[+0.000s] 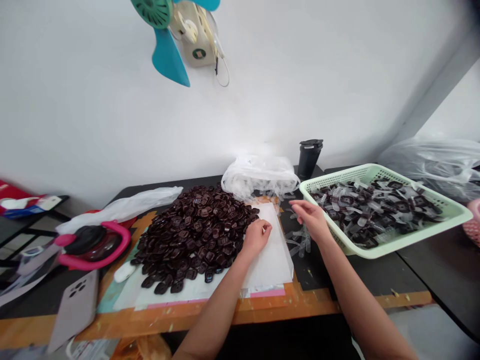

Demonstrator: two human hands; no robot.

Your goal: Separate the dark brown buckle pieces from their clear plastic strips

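My left hand (258,236) rests at the right edge of a large heap of dark brown plastic pieces (198,227), over a white sheet (275,250). Its fingers are curled in, and whatever they may hold is too small to make out. To the right, my right hand (312,218) hovers over loose clear plastic strips (300,244), beside a pale green basket (369,254). The right fingers are partly stretched toward the left, with nothing visible in them. Inside the basket lie many brown pieces with clear strips (375,207).
Behind the sheet sits a white plastic bag (262,172) of clear pieces, near a black tumbler (309,159). A pink-handled container (93,245) and a phone (75,305) are at left. A blue-bladed fan (168,55) hangs above. Clear plastic bags (442,160) lie behind the basket.
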